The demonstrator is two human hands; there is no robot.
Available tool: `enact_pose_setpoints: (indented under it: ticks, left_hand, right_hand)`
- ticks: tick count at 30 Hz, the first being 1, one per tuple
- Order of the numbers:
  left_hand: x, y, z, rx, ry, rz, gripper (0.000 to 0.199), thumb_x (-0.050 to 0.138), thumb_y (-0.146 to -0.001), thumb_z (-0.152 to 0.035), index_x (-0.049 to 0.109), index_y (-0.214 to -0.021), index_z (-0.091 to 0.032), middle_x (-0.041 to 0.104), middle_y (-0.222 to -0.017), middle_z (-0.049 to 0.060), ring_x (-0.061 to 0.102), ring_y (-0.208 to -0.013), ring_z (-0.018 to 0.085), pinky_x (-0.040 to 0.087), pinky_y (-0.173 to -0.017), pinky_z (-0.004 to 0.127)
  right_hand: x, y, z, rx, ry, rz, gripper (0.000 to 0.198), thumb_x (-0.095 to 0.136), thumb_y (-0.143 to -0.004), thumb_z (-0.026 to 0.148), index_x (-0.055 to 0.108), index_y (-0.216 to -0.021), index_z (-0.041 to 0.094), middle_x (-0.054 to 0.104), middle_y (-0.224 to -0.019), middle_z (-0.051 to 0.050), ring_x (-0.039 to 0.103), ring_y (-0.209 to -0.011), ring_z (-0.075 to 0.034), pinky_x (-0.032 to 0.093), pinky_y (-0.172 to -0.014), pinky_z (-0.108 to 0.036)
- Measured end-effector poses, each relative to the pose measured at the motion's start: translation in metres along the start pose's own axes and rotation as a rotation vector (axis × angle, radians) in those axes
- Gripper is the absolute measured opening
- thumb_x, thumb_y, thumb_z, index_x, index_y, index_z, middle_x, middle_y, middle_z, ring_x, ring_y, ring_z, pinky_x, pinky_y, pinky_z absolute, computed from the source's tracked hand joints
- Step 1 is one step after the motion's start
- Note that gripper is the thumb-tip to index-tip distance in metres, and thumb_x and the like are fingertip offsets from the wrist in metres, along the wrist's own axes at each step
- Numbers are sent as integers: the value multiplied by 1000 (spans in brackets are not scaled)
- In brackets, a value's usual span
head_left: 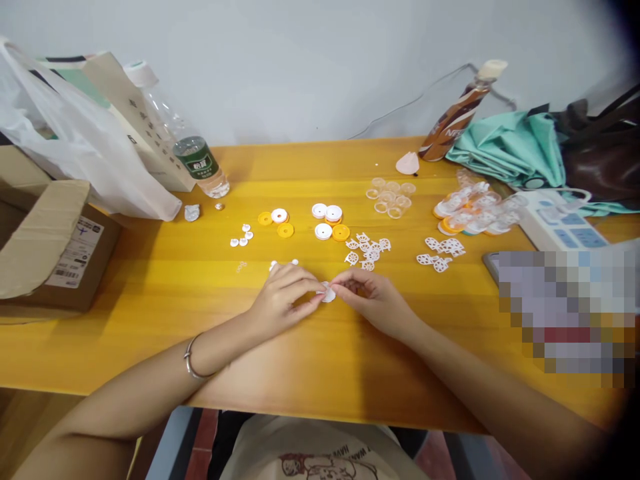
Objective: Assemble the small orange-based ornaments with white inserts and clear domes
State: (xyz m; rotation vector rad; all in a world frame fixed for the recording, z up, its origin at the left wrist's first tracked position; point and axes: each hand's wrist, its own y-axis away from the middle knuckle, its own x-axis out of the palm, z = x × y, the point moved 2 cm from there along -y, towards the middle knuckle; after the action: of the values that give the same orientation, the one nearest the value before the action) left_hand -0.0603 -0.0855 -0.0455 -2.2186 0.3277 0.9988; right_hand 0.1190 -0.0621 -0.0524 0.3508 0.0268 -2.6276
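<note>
Between my hands, just above or on the wooden table (pixel 280 373), is a small white plastic piece (pixel 328 293); its exact kind is too small to tell. My left hand (pixel 287 293) pinches it from the left, and my right hand (pixel 373 297) pinches its right edge. Beyond my hands lie white and yellow round discs (pixel 323 231), some stacked. White spoked frame pieces (pixel 371 252) sit just past my right hand, with more white cut-out pieces (pixel 441 253) farther right. Small white caps (pixel 243 242) lie to the left, and a few are partly hidden behind my left hand.
Clear round covers (pixel 391 197) and assembled pieces in clear plastic (pixel 480 210) lie at the back right. An open cardboard box (pixel 45 253), a white bag (pixel 100 140) and a water bottle (pixel 197 163) stand left. A brown drink bottle (pixel 453 123) and green cloth (pixel 510 147) are right.
</note>
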Motion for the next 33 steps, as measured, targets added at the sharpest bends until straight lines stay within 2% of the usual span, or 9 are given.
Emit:
enact_pose_setpoints:
  ticks: [4, 8, 14, 28, 33]
  left_hand:
    - [4, 0, 3, -83, 23, 28, 9, 57, -81, -22, 62, -88, -19, 65, -83, 3, 56, -78, 14, 37, -72, 30]
    - [7, -1, 2, -98, 48, 56, 9, 56, -82, -23, 62, -88, -18, 65, -83, 3, 56, -79, 14, 37, -72, 30]
    - [9, -3, 2, -120, 46, 68, 9, 55, -82, -23, 62, -85, -18, 64, -81, 3, 56, -78, 14, 37, -73, 30]
    - [14, -3, 5, -150, 50, 81, 9, 56, -82, -23, 63, -86, -18, 64, -80, 2, 56, -78, 14, 36, -73, 29]
    - [15, -2, 6, -152, 64, 81, 11, 55, -83, -25, 63, -88, -18, 62, -78, 2, 55, -77, 14, 38, -72, 28]
  right_hand:
    - [-5, -2, -4, -17, 91, -64, 17, 54, -80, 33, 61, -77, 18, 58, -65, 1, 51, -58, -11, 40, -54, -24]
    - [-3, -1, -7, -37, 177, -39, 13, 52, -80, 29, 59, -80, 18, 55, -63, 1, 48, -56, -10, 38, -52, -23]
    - [0, -1, -6, -33, 184, -5, 11, 49, -80, 24, 56, -81, 17, 54, -65, 1, 47, -57, -9, 38, -52, -21]
    - [2, 0, -5, -63, 234, -23, 6, 47, -81, 18, 53, -83, 17, 53, -67, 2, 45, -56, -8, 36, -51, -20]
    - [2, 0, -7, -125, 278, -9, 6, 51, -79, 17, 52, -85, 18, 54, -69, 1, 49, -61, -9, 40, -55, -21]
